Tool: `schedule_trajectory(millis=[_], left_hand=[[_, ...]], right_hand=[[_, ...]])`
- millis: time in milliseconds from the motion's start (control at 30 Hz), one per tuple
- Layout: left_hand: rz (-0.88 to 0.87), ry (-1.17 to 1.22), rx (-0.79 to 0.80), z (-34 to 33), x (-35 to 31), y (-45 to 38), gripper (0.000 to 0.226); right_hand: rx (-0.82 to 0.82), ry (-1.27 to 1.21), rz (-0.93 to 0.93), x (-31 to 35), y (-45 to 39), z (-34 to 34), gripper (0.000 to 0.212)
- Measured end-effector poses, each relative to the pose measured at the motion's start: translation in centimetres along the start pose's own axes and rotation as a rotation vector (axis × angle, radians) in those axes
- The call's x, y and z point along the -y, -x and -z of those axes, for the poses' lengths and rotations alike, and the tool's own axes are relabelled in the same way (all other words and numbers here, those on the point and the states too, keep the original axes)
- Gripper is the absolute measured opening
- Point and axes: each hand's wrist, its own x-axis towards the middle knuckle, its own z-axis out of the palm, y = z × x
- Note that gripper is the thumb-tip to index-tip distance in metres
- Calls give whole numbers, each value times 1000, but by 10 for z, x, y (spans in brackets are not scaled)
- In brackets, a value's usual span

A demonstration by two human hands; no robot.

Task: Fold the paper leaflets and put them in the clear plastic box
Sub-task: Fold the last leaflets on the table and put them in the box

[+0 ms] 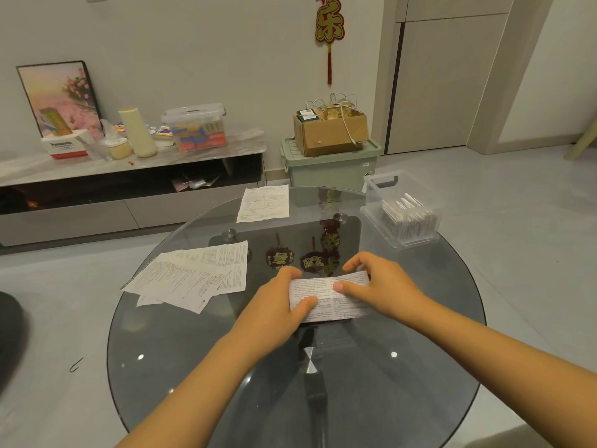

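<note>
Near the middle of the round glass table (226,367), we are pressing a partly folded leaflet (326,294) flat against the glass with both hands. Our left hand (274,305) is lying over its left end, fingers loosely curled, thumb bearing down on the printed face. Our right hand (384,286) is covering the right end, thumb pressing close to the centre crease while the other fingers are arching over the far edge. Neither hand is gripping the paper; both are pinning it down.

We are judging that another fold is coming, and that the risks are starting here. Glass is slick, so the strip may be sliding as we push, leaving the edges out of line and the crease crooked. If we are lifting one hand too soon, the springy paper may be opening again.

Off to our left, the loose pile of unfolded leaflets (193,276) is waiting, with a single sheet (263,203) lying farther back. The clear plastic box (400,208) is sitting at the far right rim of the table, already holding folded leaflets; a careless reach could be nudging it towards the edge.
</note>
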Motion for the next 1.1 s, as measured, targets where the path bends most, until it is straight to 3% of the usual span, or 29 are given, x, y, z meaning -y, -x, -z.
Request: schedule_trajectory(millis=[67,167,300,367,467,600,867,1000,1101], left_hand=[[-8,-41,26,-2,1,1,61],[-31,-157,25,-7,2,2,68],[-131,-274,-88,-7,5,1,44],[-214,-311,-72,-7,2,2,27],[-281,-347,-7,-11,-4,7,26],[-320,-344,43,-14,-1,11,42],[-404,-371,156,-18,-1,17,85],[-431,-361,112,-17,-3,15,54],[-424,-249,82,-11,-9,12,22]], right_hand=[[3,36,-14,-2,-1,0,38],[49,125,-14,-4,-1,0,41],[77,190,10,-1,2,-1,39],[82,171,21,0,4,-2,33],[123,83,-16,2,9,-3,21],[272,-115,-170,5,15,0,12],[478,-514,-351,4,22,15,20],[471,-629,-410,8,21,19,19],[414,-448,-355,12,22,23,22]])
